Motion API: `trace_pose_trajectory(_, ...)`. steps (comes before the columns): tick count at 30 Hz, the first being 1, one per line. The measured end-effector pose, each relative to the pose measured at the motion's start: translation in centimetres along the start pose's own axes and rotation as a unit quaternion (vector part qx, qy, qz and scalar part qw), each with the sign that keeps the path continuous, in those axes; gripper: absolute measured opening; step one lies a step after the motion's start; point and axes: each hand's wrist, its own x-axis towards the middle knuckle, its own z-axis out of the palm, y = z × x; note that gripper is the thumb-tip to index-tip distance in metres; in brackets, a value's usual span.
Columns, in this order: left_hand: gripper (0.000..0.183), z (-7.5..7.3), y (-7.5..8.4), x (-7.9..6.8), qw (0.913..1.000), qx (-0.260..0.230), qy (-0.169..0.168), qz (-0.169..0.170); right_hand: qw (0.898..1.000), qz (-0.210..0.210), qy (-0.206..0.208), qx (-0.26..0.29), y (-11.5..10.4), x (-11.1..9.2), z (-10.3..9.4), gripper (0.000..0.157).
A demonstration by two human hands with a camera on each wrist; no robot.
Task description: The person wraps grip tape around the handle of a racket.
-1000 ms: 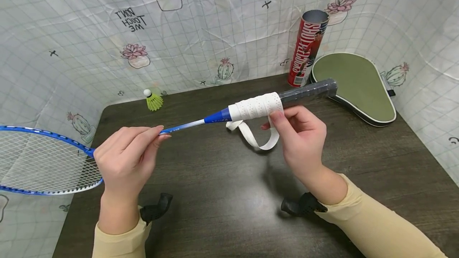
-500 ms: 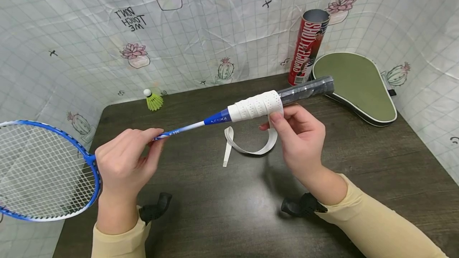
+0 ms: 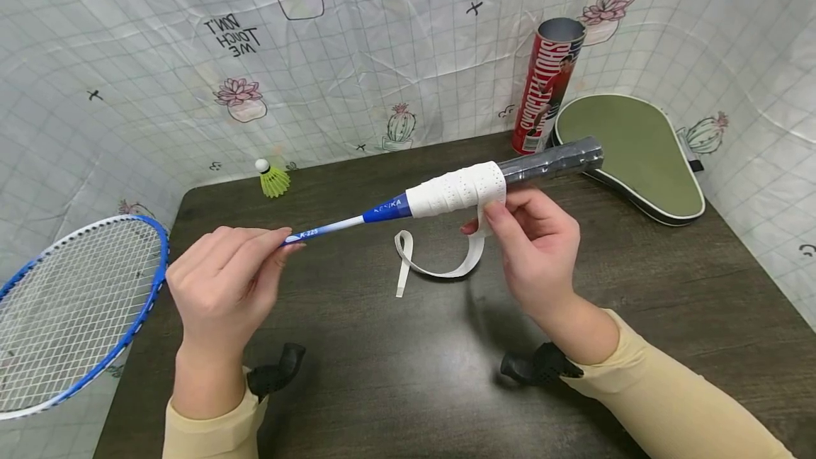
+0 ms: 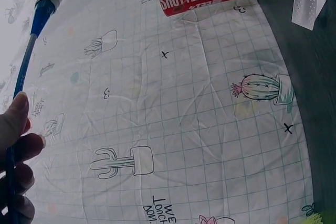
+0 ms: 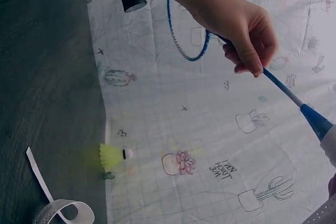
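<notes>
A blue and white badminton racket [image 3: 331,226] is held in the air across the head view, its strung head at the left and its handle tilted up to the right. My left hand [image 3: 223,285] pinches the shaft between thumb and fingers. White perforated grip tape [image 3: 454,190] is wound over the lower part of the handle, while the butt end [image 3: 553,162] shows dark grey. With thumb and fingers my right hand [image 3: 538,250] pinches the tape just under the handle. The tape's loose tail [image 3: 440,273] hangs in a curl below, also seen in the right wrist view.
On the dark wooden table [image 3: 382,374] a yellow shuttlecock [image 3: 274,179] lies at the back left. A red shuttlecock tube [image 3: 548,87] stands upright at the back right, beside an olive paddle case [image 3: 627,154]. A patterned cloth [image 3: 395,41] hangs behind.
The racket has rolled about its shaft, so its head shows at a different angle. The tape's tail has swung down and uncurled, its free end now hanging. Both hands stay almost in place.
</notes>
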Motion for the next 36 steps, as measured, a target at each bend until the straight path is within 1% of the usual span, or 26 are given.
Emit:
trace_pose_trajectory(5,0.028,0.08,-0.01,0.08,0.9997,0.011,0.016,-0.011,1.0,0.008,0.006,-0.03,0.01,-0.19,0.08,0.011)
trace_pose_trajectory(8,0.031,0.01,0.17,0.19,0.9998,0.01,0.013,-0.013,1.0,0.007,0.008,-0.026,-0.01,-0.22,0.09,0.012)
trace_pose_trajectory(12,0.034,-0.18,0.44,0.27,0.9999,0.005,0.003,-0.008,0.999,0.004,0.012,-0.034,0.03,-0.19,0.07,0.011)
trace_pose_trajectory(16,0.035,-0.4,0.42,0.29,0.9999,-0.005,-0.014,0.003,0.998,0.001,0.022,-0.052,0.16,-0.23,0.11,0.011)
trace_pose_trajectory(18,0.033,-0.49,0.32,0.25,0.9996,-0.011,-0.024,0.008,0.998,-0.002,0.029,-0.059,0.25,-0.28,0.14,0.015)
trace_pose_trajectory(20,0.026,-0.56,0.21,0.2,0.9993,-0.012,-0.034,0.011,0.997,-0.005,0.035,-0.069,0.29,-0.29,0.14,0.022)
trace_pose_trajectory(22,0.022,-0.57,0.13,0.13,0.9993,-0.009,-0.035,0.011,0.996,-0.004,0.039,-0.076,0.31,-0.29,0.12,0.027)
trace_pose_trajectory(25,0.022,-0.48,0.07,0.0,0.9996,-0.003,-0.027,0.008,0.996,0.0,0.04,-0.083,0.23,-0.25,0.06,0.027)
trace_pose_trajectory(28,0.027,-0.28,0.08,-0.1,1.0,0.001,-0.007,0.007,0.997,-0.001,0.03,-0.073,0.12,-0.26,0.01,0.018)
trace_pose_trajectory(32,0.026,-0.03,0.0,-0.12,0.9998,0.006,0.017,0.009,0.998,-0.011,0.021,-0.053,0.1,-0.19,0.01,0.01)
trace_pose_trajectory(34,0.025,-0.03,-0.07,-0.12,0.9997,0.008,0.021,0.009,0.998,-0.016,0.025,-0.049,0.13,-0.15,0.03,0.012)
trace_pose_trajectory(36,0.024,-0.03,-0.12,-0.06,0.9998,0.009,0.018,0.007,0.998,-0.016,0.03,-0.051,0.2,-0.1,0.04,0.015)
